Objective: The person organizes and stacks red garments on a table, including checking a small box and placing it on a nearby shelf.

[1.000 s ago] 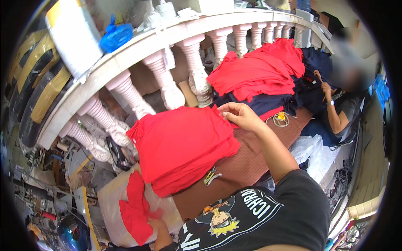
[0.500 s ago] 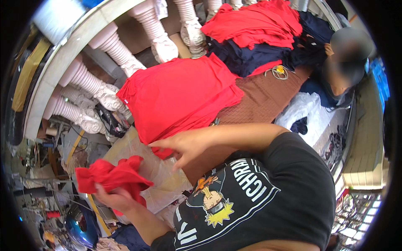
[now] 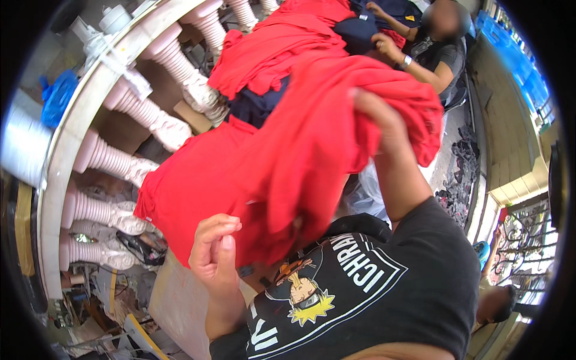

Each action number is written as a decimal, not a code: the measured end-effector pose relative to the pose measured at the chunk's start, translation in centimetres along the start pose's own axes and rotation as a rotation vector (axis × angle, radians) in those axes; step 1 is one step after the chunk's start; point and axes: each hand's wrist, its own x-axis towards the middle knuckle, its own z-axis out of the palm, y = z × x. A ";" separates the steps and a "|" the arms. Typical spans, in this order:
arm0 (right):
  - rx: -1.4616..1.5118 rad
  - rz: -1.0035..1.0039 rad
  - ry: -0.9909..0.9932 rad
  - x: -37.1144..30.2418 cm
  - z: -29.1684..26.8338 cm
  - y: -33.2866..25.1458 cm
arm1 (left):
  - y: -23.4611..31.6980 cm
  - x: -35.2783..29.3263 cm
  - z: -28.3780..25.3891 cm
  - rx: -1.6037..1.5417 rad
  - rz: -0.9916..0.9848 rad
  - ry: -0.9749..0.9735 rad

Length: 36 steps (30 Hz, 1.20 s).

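My right hand (image 3: 384,123) is raised at the upper right, its fingers gripping a large red garment (image 3: 306,138). The cloth hangs in loose folds from this hand and sweeps down to the left, smeared by motion lower down. Beneath it, flat red cloth (image 3: 189,180) lies spread, partly hidden by the hanging folds. My left hand (image 3: 213,249) is held up in front of that red cloth. Its fingers are loosely bent with the thumb apart, and nothing shows in them.
Farther back are a heap of red garments (image 3: 276,51) and dark navy cloth (image 3: 258,103). Another person (image 3: 441,60) sits at the far right, hands near navy cloth. A pale balustrade (image 3: 180,60) curves along the left. Clear plastic (image 3: 366,195) lies beyond my right arm.
The small bunched red cloth has left my left hand, which has moved up and right. My right hand has moved up and right and now lifts a red garment. The view has shifted.
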 end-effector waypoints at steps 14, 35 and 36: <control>-0.179 -0.302 0.548 -6.1 -19.3 -16.1 | -9.8 7.5 13.7 0.000 -0.255 -0.423; -1.499 0.398 -0.017 43.6 -29.4 -17.5 | -10.9 6.6 14.7 0.110 -0.531 -0.108; -1.785 0.496 -0.288 43.0 -27.9 -14.9 | -10.5 6.4 14.3 0.136 -0.527 -0.085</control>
